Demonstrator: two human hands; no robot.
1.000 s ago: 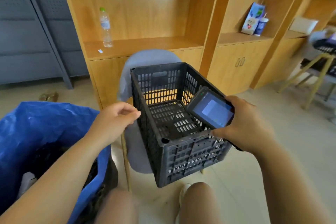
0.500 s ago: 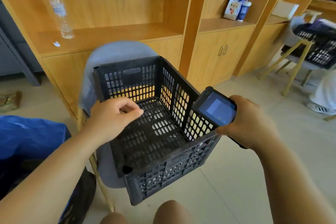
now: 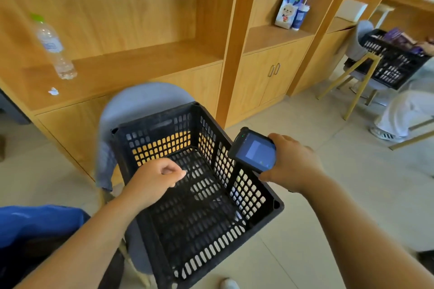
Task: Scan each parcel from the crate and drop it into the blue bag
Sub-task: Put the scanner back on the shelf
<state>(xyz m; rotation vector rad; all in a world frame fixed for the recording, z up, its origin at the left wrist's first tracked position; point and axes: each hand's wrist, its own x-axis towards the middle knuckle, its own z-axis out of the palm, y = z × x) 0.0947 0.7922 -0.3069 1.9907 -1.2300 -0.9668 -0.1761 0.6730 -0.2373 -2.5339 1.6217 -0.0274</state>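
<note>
A black slotted crate [image 3: 254, 212] rests on a grey chair [image 3: 141, 101] in front of me; no parcel shows inside it. My left hand [image 3: 155, 179] hovers over the crate's near left side with fingers curled and nothing in them. My right hand [image 3: 291, 165] grips a dark handheld scanner [image 3: 254, 150] just past the crate's right wall, its screen lit and facing me. A corner of the blue bag [image 3: 35, 220] shows at the lower left, its inside hidden.
Wooden shelving [image 3: 141, 61] stands behind the chair, with a water bottle [image 3: 55, 48] and a paper gift bag [image 3: 290, 4] on it. At the right, another person's legs [image 3: 404, 110] sit by a second black crate [image 3: 392, 58] on a chair. Pale floor tiles lie to the right.
My view swung right, so the blue bag slid almost out of frame. My left hand moved from the crate's left rim to over its inside. The right hand keeps the scanner.
</note>
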